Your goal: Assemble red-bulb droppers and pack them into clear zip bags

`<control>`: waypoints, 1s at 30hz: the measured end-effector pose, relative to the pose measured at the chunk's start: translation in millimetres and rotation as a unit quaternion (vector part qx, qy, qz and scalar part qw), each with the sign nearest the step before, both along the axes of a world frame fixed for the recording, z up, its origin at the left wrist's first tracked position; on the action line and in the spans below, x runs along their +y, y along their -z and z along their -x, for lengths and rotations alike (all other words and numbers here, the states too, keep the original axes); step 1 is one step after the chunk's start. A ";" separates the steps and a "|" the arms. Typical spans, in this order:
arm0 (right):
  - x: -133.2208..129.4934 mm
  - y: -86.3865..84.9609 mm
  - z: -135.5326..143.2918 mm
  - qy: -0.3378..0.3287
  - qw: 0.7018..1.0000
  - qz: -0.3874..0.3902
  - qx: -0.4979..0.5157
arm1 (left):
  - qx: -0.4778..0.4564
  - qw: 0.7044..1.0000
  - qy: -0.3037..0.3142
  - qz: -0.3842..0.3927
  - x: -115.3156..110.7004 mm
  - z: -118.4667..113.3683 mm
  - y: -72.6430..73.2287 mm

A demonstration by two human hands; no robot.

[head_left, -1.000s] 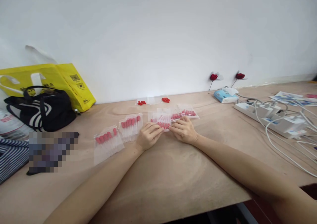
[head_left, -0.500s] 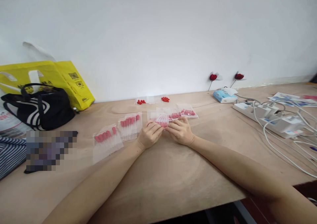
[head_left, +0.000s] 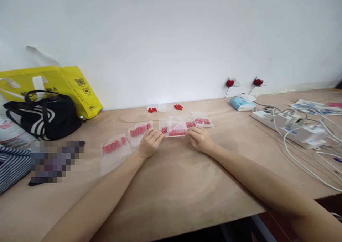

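A clear plastic bag (head_left: 176, 123) of red-tipped white sticks lies between my hands, its near edge stretched straight. My left hand (head_left: 151, 143) pinches the left end of that edge, and my right hand (head_left: 200, 139) has its fingers closed on the right end. Behind and to the right, a similar bag (head_left: 204, 120) overlaps others partly covered by the one I hold. Left of my left hand lie two more bags, a nearer one (head_left: 114, 153) and a farther one (head_left: 139, 132), with red tips toward the wall.
Against the wall lie loose red pieces (head_left: 152, 110) on a flat clear bag. A yellow bag (head_left: 85, 99) and a black bag (head_left: 58, 117) stand at left. To the right are a tissue pack (head_left: 242, 103), a power strip (head_left: 288, 126) with tangled cables, and two red flowers (head_left: 230, 83).
My hands have moved apart along the bag's near edge, the left one to the left and the right one slightly right. More of the red tips now shows between them.
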State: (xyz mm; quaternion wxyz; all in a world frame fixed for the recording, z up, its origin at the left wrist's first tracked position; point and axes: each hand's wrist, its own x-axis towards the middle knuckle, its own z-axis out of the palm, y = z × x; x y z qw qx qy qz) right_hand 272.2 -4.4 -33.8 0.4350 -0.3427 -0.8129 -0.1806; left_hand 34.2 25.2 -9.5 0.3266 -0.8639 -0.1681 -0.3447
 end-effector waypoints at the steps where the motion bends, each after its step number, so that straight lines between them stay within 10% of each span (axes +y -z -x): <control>1: 0.1 0.8 -0.1 -0.016 1.000 0.021 0.007 | -0.001 1.000 0.001 0.004 -0.4 0.4 -0.1; 6: -2.0 6.2 3.1 -0.091 0.987 0.115 0.059 | -0.031 0.999 -0.005 0.042 -12.7 1.6 -2.1; 14: 14.7 4.1 12.7 -0.115 0.980 0.147 0.066 | -0.058 0.962 -0.218 0.151 -49.6 40.5 1.6; 25: 58.7 -6.0 47.9 0.005 0.978 0.202 -0.042 | -0.033 0.821 -0.478 0.310 -41.3 71.2 -7.9; 30: 25.3 -5.0 40.6 -0.010 0.989 0.126 -0.072 | -0.241 0.773 -0.461 0.364 -16.6 114.5 -4.6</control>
